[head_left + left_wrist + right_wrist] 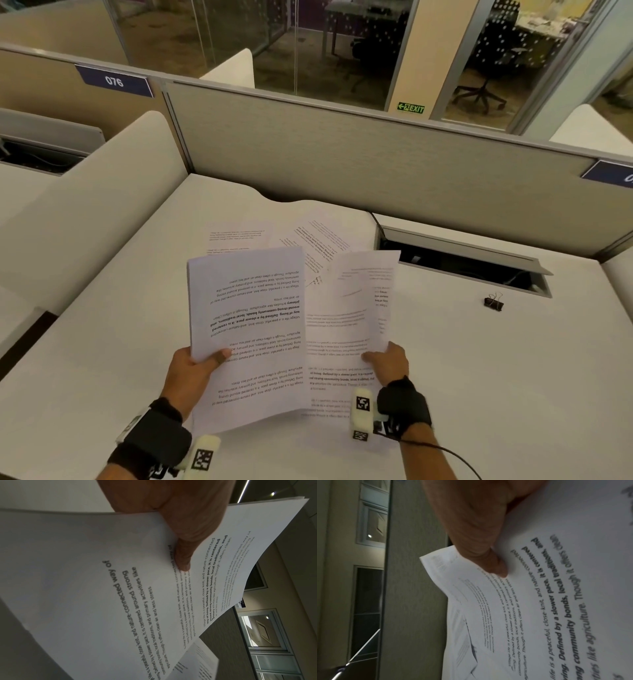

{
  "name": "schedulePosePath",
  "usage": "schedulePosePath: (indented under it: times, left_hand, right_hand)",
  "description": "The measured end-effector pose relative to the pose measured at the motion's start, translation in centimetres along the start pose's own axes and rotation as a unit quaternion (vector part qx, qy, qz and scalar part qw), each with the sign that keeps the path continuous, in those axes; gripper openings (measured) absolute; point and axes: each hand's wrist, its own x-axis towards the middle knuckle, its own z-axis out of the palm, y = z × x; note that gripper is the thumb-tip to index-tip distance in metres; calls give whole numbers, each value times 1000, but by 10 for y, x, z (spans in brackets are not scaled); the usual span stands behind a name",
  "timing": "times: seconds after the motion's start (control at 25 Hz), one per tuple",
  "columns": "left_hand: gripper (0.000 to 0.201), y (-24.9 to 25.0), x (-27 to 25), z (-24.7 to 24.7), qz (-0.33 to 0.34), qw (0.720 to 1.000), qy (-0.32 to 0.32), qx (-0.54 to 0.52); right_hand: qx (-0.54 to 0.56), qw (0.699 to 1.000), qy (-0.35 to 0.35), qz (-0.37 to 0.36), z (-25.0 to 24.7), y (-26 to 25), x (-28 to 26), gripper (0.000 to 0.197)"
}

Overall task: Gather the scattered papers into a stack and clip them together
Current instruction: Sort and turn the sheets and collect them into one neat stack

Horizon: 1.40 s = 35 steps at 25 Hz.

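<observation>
Left hand (pixel 191 368) pinching stack (pixel 253 329), binder clip (pixel 494 303) well right

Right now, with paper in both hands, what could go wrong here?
The left hand pinches a thick bundle of white printed pages by one edge only; it sags and might fan out. The right hand lifts a curling white printed sheet that could crease. The small black binder clip lies apart on the white desk, and neither hand is free.

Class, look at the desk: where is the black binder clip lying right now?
In the head view, the binder clip lies on the desk, right of the papers, just before the open cable slot, untouched.
</observation>
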Motion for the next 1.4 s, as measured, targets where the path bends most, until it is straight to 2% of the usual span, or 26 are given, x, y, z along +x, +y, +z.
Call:
schedulePosePath:
  times: [0.12,0.28,0.44,0.52,0.64,0.92,1.16,1.32,1.4]
  left_hand:
    - [16,-4,-3,2,-6,1000,3,-14]
    - [20,-8,-8,7,-16,999,-4,-32]
    - [22,-5,-12,15,-11,999,-10,-34]
    - [21,-1,-13,19,-7,999,-10,-36]
    - [19,6,-15,22,-1,999,-5,-40]
    - [18,15,-19,28,11,999,-4,-52]
    - [19,18,-23,35,8,998,-33,-58]
    - [9,23,-27,44,1,998,-16,-60]
    - [22,25,-26,46,6,998,-13,-57]
  right_hand:
    - [20,997,15,-71,-24,-4,-10,27]
    - [-23,984,62,-168,-55,-17,-21,25]
    - [1,972,75,-225,-84,-39,-40,7]
    - [34,966,73,-245,-98,-52,-51,15]
    - [99,958,61,-261,-115,-70,-67,9]
    - [181,938,-70,-288,-113,-82,-96,10]
    - [271,904,-177,-280,-96,-81,-106,25]
    - [212,912,-262,-234,-84,-71,-100,26]
    - [163,924,-281,-204,-76,-61,-94,26]
